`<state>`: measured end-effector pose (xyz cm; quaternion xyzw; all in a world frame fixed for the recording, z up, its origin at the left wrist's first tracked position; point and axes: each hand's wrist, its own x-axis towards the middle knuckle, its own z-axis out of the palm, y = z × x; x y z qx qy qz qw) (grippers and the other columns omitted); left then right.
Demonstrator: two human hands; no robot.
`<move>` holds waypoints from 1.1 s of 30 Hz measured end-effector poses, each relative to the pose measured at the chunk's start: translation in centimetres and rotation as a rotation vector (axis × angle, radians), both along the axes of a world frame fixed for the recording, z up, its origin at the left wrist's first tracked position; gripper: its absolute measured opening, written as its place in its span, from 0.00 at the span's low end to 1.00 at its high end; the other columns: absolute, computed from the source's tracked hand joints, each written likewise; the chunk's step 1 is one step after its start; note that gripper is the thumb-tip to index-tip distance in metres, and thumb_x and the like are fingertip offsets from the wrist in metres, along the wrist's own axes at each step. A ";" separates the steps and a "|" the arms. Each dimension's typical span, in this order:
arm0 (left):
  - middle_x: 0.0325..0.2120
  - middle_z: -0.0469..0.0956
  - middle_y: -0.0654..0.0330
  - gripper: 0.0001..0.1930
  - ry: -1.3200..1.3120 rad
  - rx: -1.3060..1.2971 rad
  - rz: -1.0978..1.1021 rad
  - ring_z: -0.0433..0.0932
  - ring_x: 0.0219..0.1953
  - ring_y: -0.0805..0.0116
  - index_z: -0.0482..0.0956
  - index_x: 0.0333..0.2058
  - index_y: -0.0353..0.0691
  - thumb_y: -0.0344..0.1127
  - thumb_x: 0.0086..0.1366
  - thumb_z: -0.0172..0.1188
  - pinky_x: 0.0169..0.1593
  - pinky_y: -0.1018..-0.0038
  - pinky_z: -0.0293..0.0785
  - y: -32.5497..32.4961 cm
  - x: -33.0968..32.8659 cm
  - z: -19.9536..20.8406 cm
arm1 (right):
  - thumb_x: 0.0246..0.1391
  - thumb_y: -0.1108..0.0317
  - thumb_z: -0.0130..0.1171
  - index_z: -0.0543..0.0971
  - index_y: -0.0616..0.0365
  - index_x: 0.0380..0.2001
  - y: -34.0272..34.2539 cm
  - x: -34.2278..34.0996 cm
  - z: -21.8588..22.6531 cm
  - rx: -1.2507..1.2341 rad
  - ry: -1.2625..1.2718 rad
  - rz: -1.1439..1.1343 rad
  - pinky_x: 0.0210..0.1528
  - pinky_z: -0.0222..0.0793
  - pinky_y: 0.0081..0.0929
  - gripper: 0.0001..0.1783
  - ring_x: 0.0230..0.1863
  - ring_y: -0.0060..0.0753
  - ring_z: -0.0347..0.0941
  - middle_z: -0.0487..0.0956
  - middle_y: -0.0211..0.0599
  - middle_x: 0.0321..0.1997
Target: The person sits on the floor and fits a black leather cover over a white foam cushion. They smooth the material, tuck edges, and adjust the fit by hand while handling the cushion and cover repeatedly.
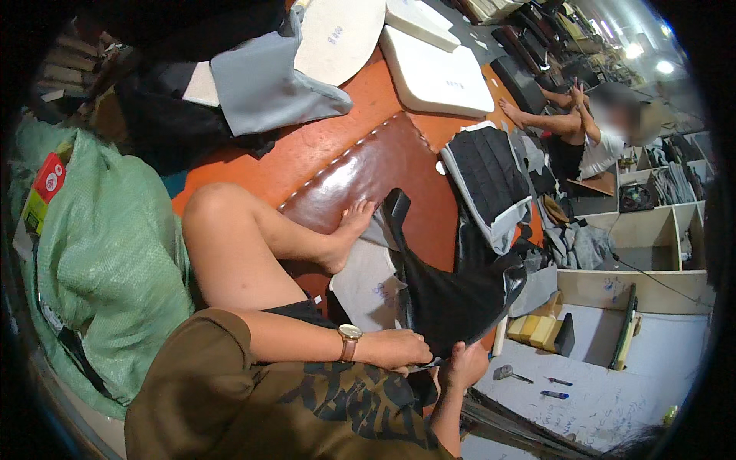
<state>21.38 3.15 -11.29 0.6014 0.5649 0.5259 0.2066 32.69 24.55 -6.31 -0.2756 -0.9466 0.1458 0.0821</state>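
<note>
A black sewn cover (445,299), matt inside with shiny leather-like edges, spreads in front of me. Its near edge is pinched in my left hand (397,349), which wears a wristwatch (349,334) at the wrist. Just to the right, my right hand (464,366) grips the same edge, thumb on top. The two hands are close together but apart. A light grey fabric piece (372,287) lies partly under the cover, beside my bare foot (349,238).
A brown leather panel (368,165) lies on the orange surface (299,149). White foam pads (437,73) and grey fabric (268,84) sit beyond it. A stacked black panel (487,161) is right. A green sack (115,268) stands left. Pens (555,395) lie right. Another person (586,138) sits far right.
</note>
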 end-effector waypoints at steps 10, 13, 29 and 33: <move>0.28 0.81 0.59 0.27 -1.204 -0.420 0.695 0.82 0.26 0.69 0.80 0.41 0.34 0.59 0.76 0.57 0.27 0.69 0.82 -0.2 -11.3 -8.5 | 0.47 0.36 0.74 0.66 0.66 0.68 -3.7 -3.9 4.4 -0.587 0.058 -0.136 0.69 0.65 0.42 0.57 0.64 0.47 0.73 0.76 0.47 0.63; 0.37 0.81 0.54 0.35 -1.531 -0.702 0.727 0.83 0.33 0.59 0.80 0.54 0.34 0.67 0.75 0.52 0.32 0.59 0.86 -2.0 -15.3 -8.7 | 0.45 0.48 0.80 0.64 0.68 0.69 -4.2 -3.0 3.2 -0.519 0.033 -0.001 0.71 0.63 0.41 0.56 0.65 0.47 0.71 0.74 0.47 0.64; 0.56 0.82 0.59 0.15 -1.940 0.093 0.564 0.84 0.50 0.68 0.77 0.58 0.38 0.40 0.83 0.49 0.51 0.64 0.85 -0.5 -12.4 -10.2 | 0.43 0.22 0.68 0.66 0.66 0.70 -0.9 -1.0 0.1 -0.277 0.076 0.052 0.75 0.55 0.48 0.66 0.70 0.54 0.67 0.71 0.51 0.69; 0.54 0.83 0.59 0.16 -1.896 -0.114 0.453 0.84 0.49 0.68 0.77 0.60 0.38 0.38 0.82 0.51 0.53 0.63 0.83 -0.8 -12.5 -12.6 | 0.41 0.08 0.49 0.76 0.64 0.59 1.7 -1.2 -1.1 -0.035 0.034 0.091 0.67 0.60 0.54 0.67 0.61 0.61 0.73 0.80 0.52 0.58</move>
